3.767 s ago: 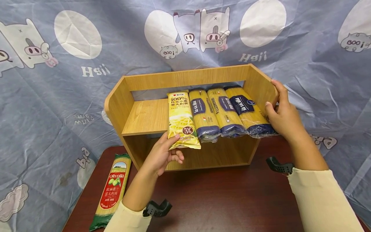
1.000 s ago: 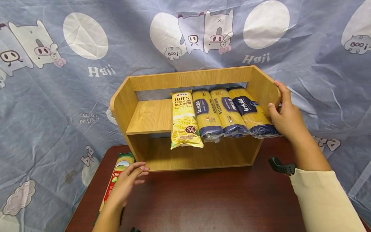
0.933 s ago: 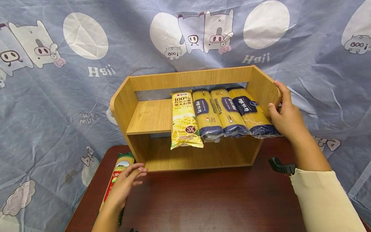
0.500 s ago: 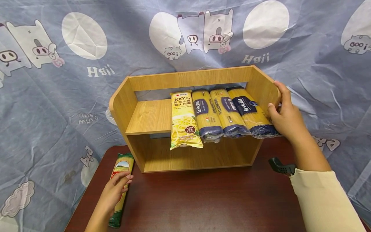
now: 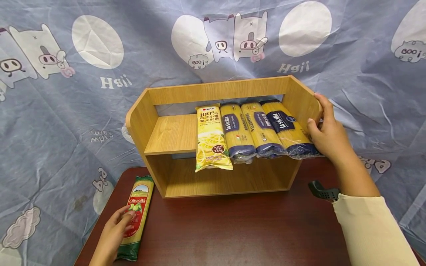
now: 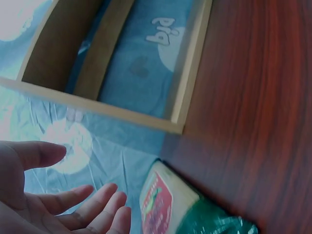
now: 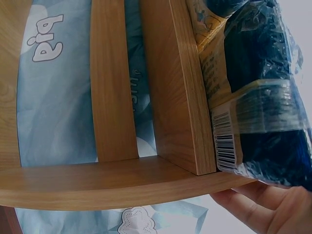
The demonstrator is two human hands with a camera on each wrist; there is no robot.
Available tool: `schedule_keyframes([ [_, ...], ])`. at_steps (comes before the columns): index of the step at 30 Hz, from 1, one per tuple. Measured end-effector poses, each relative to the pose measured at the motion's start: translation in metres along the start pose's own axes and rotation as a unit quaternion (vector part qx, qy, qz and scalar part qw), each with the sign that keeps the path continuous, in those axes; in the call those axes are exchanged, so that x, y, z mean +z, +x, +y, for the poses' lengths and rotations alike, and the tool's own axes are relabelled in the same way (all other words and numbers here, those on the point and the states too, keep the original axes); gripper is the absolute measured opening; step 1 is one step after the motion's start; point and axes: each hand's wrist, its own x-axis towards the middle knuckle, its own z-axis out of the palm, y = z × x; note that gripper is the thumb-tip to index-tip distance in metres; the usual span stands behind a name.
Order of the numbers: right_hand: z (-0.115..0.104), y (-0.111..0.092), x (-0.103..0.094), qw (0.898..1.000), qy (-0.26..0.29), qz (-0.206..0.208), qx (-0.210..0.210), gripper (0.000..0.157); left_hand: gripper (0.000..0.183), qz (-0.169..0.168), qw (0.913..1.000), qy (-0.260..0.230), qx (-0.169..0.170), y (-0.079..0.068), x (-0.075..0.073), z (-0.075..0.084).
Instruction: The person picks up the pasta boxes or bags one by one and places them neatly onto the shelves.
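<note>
My left hand (image 5: 113, 231) is over an Olivoilà spaghetti packet (image 5: 142, 207), red-labelled with green ends, lying on the table left of the shelf. Its fingers are relaxed and spread; in the left wrist view nothing is between thumb and fingers, and the packet (image 6: 158, 202) shows beyond them. My right hand (image 5: 329, 131) grips the right side panel of the wooden shelf (image 5: 303, 105), thumb on the inner side. On the upper board lie a yellow pasta packet (image 5: 211, 136), nearest the middle, and three blue-ended la sicilia spaghetti packets (image 5: 237, 129) beside it.
The packets' near ends overhang the upper board's front edge. Bare wood shows on the upper board (image 5: 173, 131) at left. Below is an open lower compartment (image 5: 213, 181). The dark red table (image 5: 233, 229) extends in front, and a printed cloth (image 5: 146, 44) hangs behind.
My left hand has let go of the yellow packet's near end and moved down-left over the Olivoilà packet, whose near end has swung slightly right. My right hand keeps its grip on the shelf.
</note>
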Motion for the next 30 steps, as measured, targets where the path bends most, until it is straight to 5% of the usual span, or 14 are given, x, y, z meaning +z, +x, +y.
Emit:
schedule_keyframes([
  [11,0.001,0.000,0.000,1.000,0.003,-0.005,0.001,0.068,0.081,0.041,0.9963,0.071,-0.027,0.006,-0.013,-0.026],
  [23,0.002,-0.001,0.000,1.000,0.003,-0.001,0.000,0.068,0.103,0.003,0.9810,0.191,-0.032,0.021,-0.027,-0.049],
  [30,0.002,0.000,0.000,1.000,0.001,-0.002,0.001,0.068,0.093,0.010,0.9733,0.229,-0.003,0.022,-0.025,-0.048],
])
